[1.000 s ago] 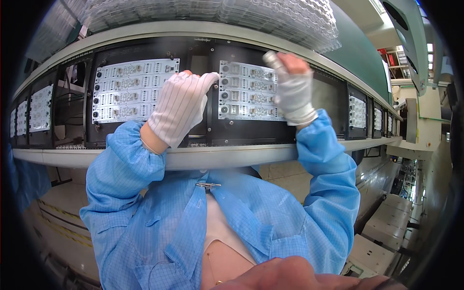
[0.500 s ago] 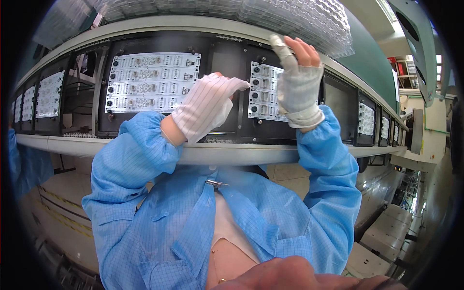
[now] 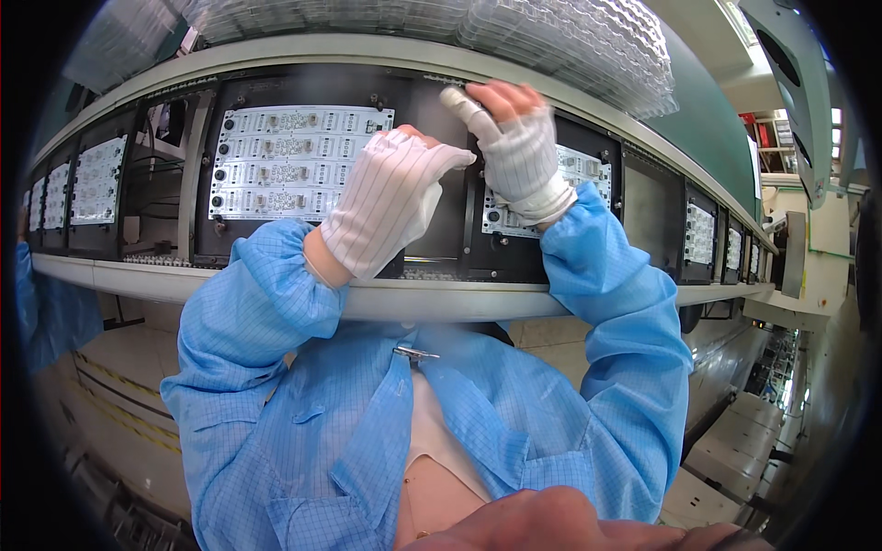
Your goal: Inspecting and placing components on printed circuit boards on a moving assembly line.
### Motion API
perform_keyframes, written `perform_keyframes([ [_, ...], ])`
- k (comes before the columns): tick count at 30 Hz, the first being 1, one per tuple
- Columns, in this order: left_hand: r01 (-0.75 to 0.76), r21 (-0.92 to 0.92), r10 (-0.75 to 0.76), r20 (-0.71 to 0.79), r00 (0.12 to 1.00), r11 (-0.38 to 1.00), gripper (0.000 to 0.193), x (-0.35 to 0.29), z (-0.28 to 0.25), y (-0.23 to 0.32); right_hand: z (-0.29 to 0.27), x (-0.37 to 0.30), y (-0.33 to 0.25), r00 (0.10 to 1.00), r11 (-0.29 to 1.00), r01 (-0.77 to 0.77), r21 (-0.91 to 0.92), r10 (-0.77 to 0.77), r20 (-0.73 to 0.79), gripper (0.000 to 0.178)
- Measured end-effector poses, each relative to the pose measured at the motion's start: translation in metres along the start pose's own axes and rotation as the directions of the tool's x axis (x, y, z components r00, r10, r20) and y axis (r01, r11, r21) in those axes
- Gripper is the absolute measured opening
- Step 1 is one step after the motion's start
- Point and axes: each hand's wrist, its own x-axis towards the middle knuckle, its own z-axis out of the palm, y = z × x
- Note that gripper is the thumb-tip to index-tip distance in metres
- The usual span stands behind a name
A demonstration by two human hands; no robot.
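Observation:
My left hand (image 3: 384,202), in a white striped glove, hovers at the right edge of the left circuit board panel (image 3: 276,161). Its fingers are drawn together and point right; whatever lies between the tips is hidden. Close by on the right, my right hand (image 3: 522,151) is over the left part of a second circuit board panel (image 3: 581,165). Its glove leaves several fingertips bare, and a pale cover wraps one digit. That digit stretches up and left, apart from the bent bare fingers. Nothing shows in this hand. Both white panels lie in black carriers (image 3: 441,241).
The carriers sit between the pale rails (image 3: 441,296) of a long line, with more panels at the far left (image 3: 96,179) and right (image 3: 698,231). Stacked clear plastic trays (image 3: 570,46) stand beyond the far rail. A blue sleeve (image 3: 55,312) shows at the left edge.
My right hand has moved left, close to my left hand, uncovering the right part of the second panel. My left hand has barely moved. The panels appear slightly farther right.

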Motion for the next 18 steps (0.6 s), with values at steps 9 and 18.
perform_keyframes([
  [9, -0.019, 0.002, 0.019, 0.026, 0.999, 1.000, 0.042, 0.001, -0.007, 0.001, 0.011, 0.018, 0.023, 0.989, 0.997, -0.074, -0.019, 0.071, -0.126, 0.067],
  [18, -0.069, 0.078, 0.065, 0.054, 0.996, 0.995, 0.042, 0.001, -0.006, -0.002, 0.013, 0.025, 0.032, 0.985, 0.999, -0.026, 0.022, 0.030, -0.171, 0.063],
])
